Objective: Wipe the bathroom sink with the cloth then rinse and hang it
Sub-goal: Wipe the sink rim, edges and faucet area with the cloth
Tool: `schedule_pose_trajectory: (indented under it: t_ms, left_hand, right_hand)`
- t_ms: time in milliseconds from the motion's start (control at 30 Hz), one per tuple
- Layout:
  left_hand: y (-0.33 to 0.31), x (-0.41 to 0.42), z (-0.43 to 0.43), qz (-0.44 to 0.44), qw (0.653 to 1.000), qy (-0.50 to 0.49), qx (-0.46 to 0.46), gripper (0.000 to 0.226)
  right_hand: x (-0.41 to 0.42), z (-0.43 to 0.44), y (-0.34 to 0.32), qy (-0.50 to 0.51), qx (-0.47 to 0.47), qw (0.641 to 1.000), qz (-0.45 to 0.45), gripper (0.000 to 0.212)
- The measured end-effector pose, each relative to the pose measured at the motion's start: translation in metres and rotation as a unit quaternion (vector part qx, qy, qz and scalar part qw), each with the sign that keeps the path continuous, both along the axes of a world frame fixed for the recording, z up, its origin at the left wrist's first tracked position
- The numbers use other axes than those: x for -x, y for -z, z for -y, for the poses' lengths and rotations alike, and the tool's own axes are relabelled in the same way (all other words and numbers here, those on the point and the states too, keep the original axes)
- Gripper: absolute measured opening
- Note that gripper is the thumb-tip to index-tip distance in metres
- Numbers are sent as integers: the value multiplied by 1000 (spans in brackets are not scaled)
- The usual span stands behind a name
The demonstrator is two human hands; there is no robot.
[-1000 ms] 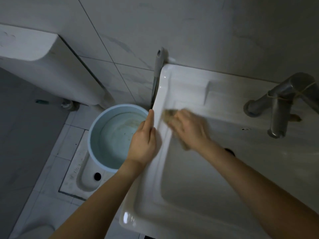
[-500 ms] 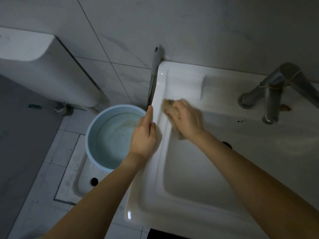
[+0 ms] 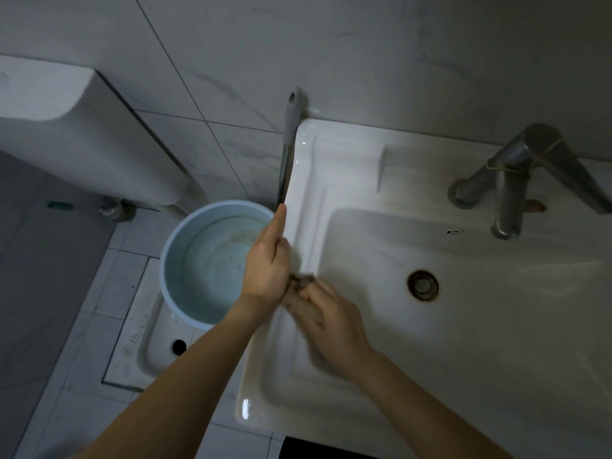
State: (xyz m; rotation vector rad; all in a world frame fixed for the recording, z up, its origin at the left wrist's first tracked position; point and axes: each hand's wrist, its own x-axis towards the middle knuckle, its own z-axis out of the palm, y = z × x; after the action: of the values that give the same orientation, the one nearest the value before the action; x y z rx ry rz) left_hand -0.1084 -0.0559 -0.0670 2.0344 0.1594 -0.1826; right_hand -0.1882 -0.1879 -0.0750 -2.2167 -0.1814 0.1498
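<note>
- Bent over the brownish cloth, the fingers of the right hand hold it bunched and pressed down, though the hand is blurred.
- That cloth sits on the left rim of the white sink, at the near-left corner of the basin, with a bit of it showing past the fingertips.
- Left hand rests against the sink's left edge, just beside the right hand. Its index finger lies straight along the edge toward the far wall and its thumb lies on the rim, gripping nothing.
- Drain shows in the basin floor, to the right of both hands.
- Metal faucet stands on the far right of the sink deck.
- Pale blue bucket with water in it stands on the floor, just left of the sink.
- Grey handle stands upright by the sink's far-left corner, beside the tiled wall.
</note>
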Motion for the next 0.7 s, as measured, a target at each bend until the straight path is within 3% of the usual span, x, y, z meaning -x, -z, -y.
schedule_pose_trajectory:
  t_ms: [100, 200, 300, 400, 533, 700]
  left_hand:
    - [1, 1, -1, -16, 999, -18, 30, 53]
    - [4, -1, -2, -10, 999, -13, 29, 56]
    - [5, 0, -2, -2, 999, -5, 31, 55]
    - [4, -1, -3, -7, 1000, -4, 28, 54]
    - [3, -1, -1, -9, 999, -7, 30, 56]
    - [0, -2, -1, -27, 997, -37, 64, 54]
  right_hand:
    - [-12, -1, 2, 15, -2, 1000, 11, 21]
    - [-77, 7, 7, 86, 19, 996, 32, 16]
    - [-154, 19, 6, 140, 104, 980, 98, 22]
    - [-185, 21, -1, 134, 135, 976, 110, 32]
    - [-136, 11, 5, 131, 71, 986, 71, 23]
    - [-11, -9, -2, 39, -8, 999, -23, 24]
